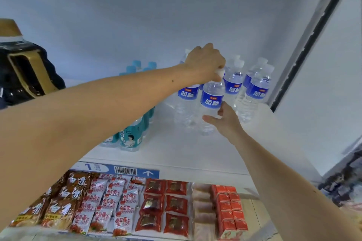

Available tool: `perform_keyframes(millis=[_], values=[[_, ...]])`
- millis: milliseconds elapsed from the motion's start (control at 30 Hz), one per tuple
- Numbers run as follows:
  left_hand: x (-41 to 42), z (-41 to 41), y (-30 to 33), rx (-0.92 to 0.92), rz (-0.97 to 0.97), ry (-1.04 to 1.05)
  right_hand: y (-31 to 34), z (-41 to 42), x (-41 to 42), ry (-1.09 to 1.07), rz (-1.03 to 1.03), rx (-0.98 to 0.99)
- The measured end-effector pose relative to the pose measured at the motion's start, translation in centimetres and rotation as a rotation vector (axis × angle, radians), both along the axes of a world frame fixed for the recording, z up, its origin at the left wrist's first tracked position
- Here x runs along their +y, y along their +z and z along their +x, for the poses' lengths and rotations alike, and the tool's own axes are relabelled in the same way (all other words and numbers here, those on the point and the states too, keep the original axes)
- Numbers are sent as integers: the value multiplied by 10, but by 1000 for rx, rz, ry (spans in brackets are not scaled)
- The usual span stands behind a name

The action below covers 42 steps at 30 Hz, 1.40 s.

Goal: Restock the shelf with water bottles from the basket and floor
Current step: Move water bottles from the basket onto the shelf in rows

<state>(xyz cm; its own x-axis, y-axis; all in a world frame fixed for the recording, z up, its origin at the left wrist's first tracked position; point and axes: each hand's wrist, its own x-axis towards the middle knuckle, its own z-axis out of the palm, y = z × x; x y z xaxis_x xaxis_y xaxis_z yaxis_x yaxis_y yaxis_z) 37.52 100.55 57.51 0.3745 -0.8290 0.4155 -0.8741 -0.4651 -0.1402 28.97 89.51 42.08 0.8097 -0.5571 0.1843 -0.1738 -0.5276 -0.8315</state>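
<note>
Both arms reach up toward frame centre. The left hand (205,62) pinches the cap of a water bottle (211,101) standing on the white shelf (195,148); the right hand (225,119) cups its lower body, fingers loosely curled.

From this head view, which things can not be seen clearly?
- Cap of the held water bottle: covered by the left hand.
- Rear bottles: partly hidden by that hand and forearm.
- Basket and floor: outside the frame.
- Teal drink bottles: mostly behind the left forearm.
- Right hand: palm side hidden.
</note>
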Motion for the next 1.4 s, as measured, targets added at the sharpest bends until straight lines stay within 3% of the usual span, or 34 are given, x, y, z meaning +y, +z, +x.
perform_keyframes(millis=[167, 700, 933, 1100, 1233, 1400], values=[[-8, 9, 0, -88, 0, 59, 3, 12, -5, 2, -33, 9], [-13, 13, -6, -84, 17, 119, 8, 20, -6, -5, -8, 6], [-4, -1, -15, -74, -109, 45, -5, 5, -5, -55, -14, 12], [3, -24, -50, -113, -271, -121, -23, -33, -5, -153, -97, -78], [1, -45, -92, -160, -283, -215, -33, -71, -4, -244, -145, -100], [0, -81, -137, -63, -240, -238, -46, -122, -3, -302, -132, -148]])
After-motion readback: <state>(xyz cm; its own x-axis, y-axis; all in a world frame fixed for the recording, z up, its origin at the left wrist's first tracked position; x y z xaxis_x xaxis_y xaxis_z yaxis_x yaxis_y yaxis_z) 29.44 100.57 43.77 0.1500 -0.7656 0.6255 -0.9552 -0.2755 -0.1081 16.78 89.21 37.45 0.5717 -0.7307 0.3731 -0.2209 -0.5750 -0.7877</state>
